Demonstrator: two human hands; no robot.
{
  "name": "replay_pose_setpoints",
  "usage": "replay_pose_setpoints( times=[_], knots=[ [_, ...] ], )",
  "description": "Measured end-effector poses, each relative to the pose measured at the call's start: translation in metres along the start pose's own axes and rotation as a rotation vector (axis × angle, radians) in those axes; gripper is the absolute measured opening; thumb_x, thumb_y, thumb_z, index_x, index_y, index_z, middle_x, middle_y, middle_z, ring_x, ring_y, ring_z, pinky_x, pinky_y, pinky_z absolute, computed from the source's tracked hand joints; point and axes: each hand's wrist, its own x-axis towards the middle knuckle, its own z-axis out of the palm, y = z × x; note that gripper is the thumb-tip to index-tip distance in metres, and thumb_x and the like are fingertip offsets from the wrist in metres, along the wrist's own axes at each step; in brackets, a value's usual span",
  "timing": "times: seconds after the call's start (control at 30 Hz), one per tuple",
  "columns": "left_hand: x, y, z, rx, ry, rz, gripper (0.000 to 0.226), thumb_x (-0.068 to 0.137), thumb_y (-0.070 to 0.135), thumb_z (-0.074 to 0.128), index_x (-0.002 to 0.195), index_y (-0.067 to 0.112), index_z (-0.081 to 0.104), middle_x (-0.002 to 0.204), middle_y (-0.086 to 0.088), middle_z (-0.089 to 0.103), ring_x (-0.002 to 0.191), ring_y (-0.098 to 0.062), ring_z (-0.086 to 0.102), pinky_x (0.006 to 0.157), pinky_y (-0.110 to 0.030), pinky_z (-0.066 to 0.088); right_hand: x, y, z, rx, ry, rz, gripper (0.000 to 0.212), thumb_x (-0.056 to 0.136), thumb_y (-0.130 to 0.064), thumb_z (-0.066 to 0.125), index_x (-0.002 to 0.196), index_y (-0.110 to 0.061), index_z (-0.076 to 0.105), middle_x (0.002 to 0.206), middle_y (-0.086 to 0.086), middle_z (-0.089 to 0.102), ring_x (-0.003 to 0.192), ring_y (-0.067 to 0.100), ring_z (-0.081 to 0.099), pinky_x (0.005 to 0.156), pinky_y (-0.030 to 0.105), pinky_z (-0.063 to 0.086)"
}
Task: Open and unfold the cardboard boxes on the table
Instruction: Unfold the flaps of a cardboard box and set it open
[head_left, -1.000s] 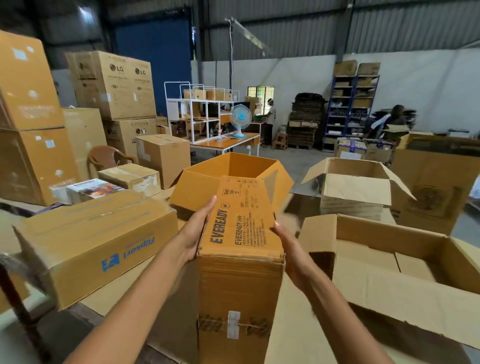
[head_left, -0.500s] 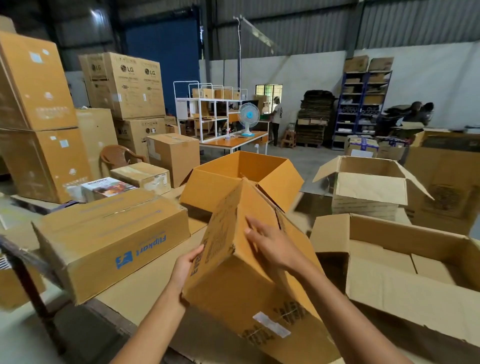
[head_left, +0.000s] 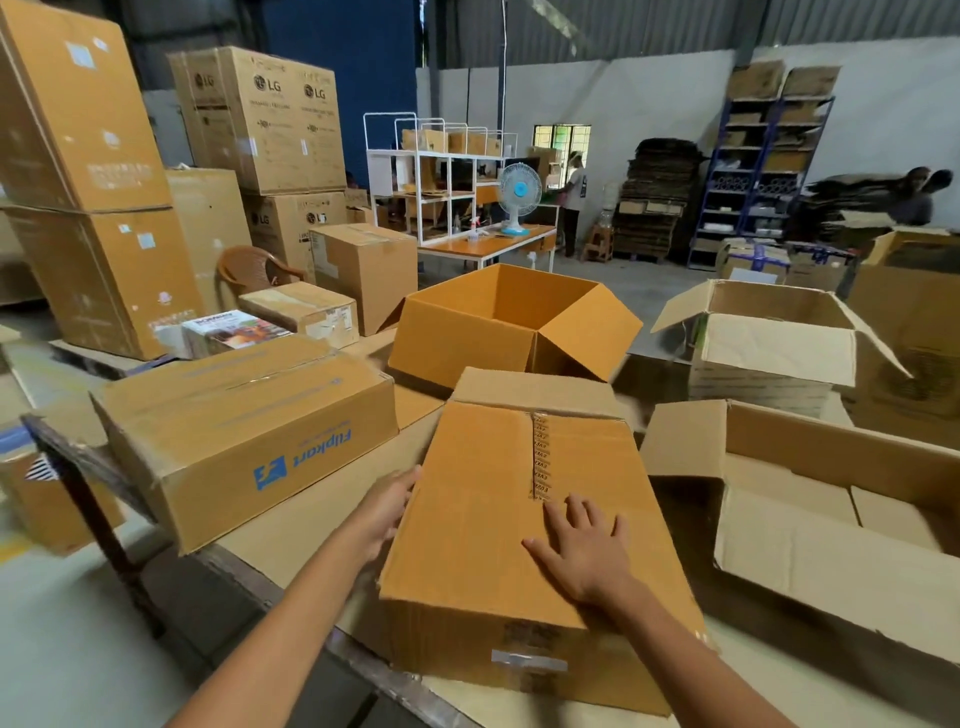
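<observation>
- Spreading your right fingers (head_left: 584, 517) flat, your right hand (head_left: 587, 558) presses the sealed orange carton's (head_left: 483, 519) top, likely steadying it.
- Your left hand (head_left: 384, 512) braces its left wall; those fingers are hidden, so their state cannot be told.
- It lies at the table's (head_left: 301, 530) near edge, beside the Flipkart box (head_left: 249, 436).

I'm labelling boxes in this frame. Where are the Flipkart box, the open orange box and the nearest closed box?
Flipkart box (head_left: 280, 462): head view, on its printed side face.
Open orange box (head_left: 467, 343): head view, on its front outer wall.
Nearest closed box (head_left: 478, 509): head view, on its bare top face.
</observation>
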Motion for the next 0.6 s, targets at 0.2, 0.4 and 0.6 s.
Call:
replay_pose_setpoints(
  times=[0.2, 0.4, 0.6],
  knots=[
    [0.018, -0.034, 0.026, 1.027, -0.024, 0.369, 0.059, 0.104, 0.044, 0.036, 0.156, 0.021, 0.022, 0.163, -0.003, 0.022, 0.151, -0.025, 0.017, 0.121, -0.047, 0.022, 0.007, -0.004, 0.007, -0.018, 0.025, 0.012, 0.103, 0.07, -0.084, -0.006, 0.158, -0.035, 0.013, 0.167, 0.008, 0.01, 0.154, 0.032, 0.006, 0.118, 0.065, -0.003],
    [0.025, -0.038, 0.035, 1.324, -0.007, 0.392, 0.06, 0.104, 0.049, 0.024, 0.158, 0.023, 0.015, 0.166, -0.007, 0.008, 0.153, -0.027, 0.001, 0.12, -0.055, 0.009, 0.006, -0.003, 0.0, -0.005, 0.002, 0.01, 0.078, 0.092, -0.076, 0.02, 0.158, -0.033, 0.015, 0.167, 0.008, 0.011, 0.154, 0.032, 0.005, 0.119, 0.065, -0.003],
    [0.037, 0.002, 0.018, 1.351, -0.052, 0.431, 0.073, 0.091, 0.066, 0.045, 0.147, 0.021, 0.033, 0.138, -0.01, 0.038, 0.131, -0.029, 0.031, 0.111, -0.049, 0.032, 0.01, 0.005, -0.029, 0.048, -0.047, -0.007, 0.069, 0.099, -0.057, 0.037, 0.158, -0.031, 0.016, 0.167, 0.011, 0.01, 0.154, 0.03, 0.004, 0.122, 0.057, 0.0]
  ],
)
